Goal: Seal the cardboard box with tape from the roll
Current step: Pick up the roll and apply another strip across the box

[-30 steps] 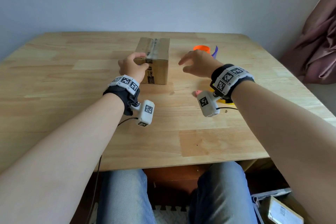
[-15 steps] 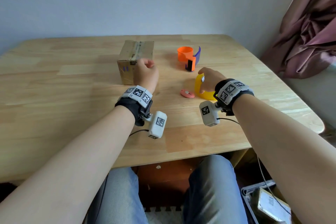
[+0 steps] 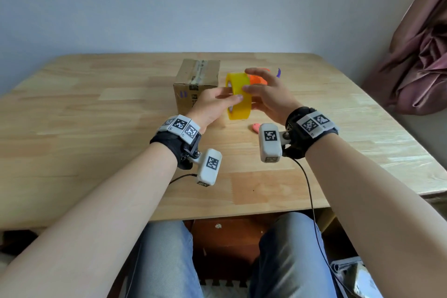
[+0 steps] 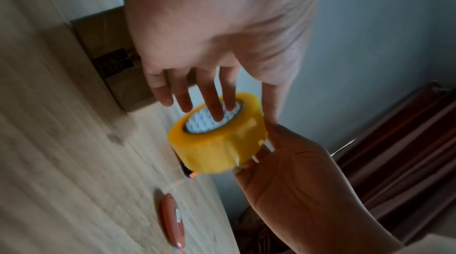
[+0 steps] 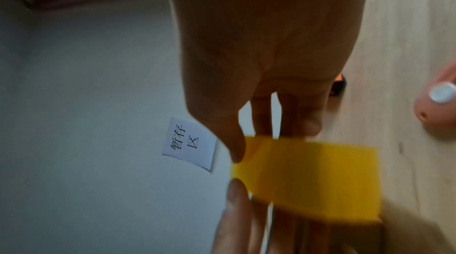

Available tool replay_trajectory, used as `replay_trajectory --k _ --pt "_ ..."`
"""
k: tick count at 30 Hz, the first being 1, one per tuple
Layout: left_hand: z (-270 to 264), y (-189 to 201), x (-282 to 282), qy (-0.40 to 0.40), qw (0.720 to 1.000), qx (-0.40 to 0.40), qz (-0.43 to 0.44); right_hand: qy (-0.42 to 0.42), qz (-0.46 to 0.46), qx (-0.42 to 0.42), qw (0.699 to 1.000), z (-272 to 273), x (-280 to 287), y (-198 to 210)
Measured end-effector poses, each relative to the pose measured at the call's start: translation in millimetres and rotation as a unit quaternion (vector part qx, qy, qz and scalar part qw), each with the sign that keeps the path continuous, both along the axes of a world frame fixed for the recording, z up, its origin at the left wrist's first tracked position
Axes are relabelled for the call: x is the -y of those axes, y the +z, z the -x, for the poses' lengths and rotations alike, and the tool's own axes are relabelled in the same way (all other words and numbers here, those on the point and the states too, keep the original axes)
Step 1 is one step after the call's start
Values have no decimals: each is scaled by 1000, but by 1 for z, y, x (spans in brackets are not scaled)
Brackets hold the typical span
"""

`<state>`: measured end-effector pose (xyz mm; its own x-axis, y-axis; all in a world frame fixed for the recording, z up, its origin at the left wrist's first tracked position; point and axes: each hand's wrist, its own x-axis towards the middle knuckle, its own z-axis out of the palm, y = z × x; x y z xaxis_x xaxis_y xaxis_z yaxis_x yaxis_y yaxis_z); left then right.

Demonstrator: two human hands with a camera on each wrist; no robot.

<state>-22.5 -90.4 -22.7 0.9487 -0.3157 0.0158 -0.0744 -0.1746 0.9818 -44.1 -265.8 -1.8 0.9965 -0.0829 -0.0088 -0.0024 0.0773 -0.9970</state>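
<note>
A taped-over cardboard box (image 3: 197,77) stands on the wooden table (image 3: 96,140), also visible behind my left palm as the box (image 4: 103,43). Both hands hold the yellow tape roll (image 3: 239,106) in the air just right of the box. My left hand (image 3: 232,94) has fingers in the roll's core (image 4: 217,141) and its thumb on the outer band. My right hand (image 3: 251,82) grips the far side, its thumb on the yellow band (image 5: 308,176) and fingers behind. The roll's loose end is not clearly visible.
An orange tape dispenser (image 3: 258,79) with a purple part stands behind my right hand. A small pink cutter (image 3: 255,127) lies on the table under the roll. A curtain (image 3: 416,68) hangs at the right. A paper label (image 5: 190,143) is stuck on the wall.
My right hand lifted the yellow roll off the table and brought it leftward. My left hand left the box and moved onto the roll. The box stayed put.
</note>
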Motion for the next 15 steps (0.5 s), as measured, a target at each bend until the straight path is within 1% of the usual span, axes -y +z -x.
replay_trajectory --k 2,3,4,5,7,9,12,15 --pt "4 -1 -10 9 1000 17 6 40 -9 7 999 1 -15 -6" --pt "5 -4 -16 23 999 28 5 52 7 6 999 1 -21 -8" --pt "6 -8 -23 34 999 37 -1 56 43 4 997 2 -26 -8" --pt "6 -12 -29 38 998 41 -8 55 97 3 994 1 -29 -8" --pt "9 -19 -39 28 998 43 -25 49 215 7 975 -1 -34 -5" --pt "12 -23 -47 17 998 47 -37 56 296 6 954 -3 -38 -3" --pt "15 -27 -55 10 998 43 -42 72 341 0 937 -7 -42 -3" --pt "17 -29 -57 6 998 37 -44 60 342 -4 938 -12 -42 -4"
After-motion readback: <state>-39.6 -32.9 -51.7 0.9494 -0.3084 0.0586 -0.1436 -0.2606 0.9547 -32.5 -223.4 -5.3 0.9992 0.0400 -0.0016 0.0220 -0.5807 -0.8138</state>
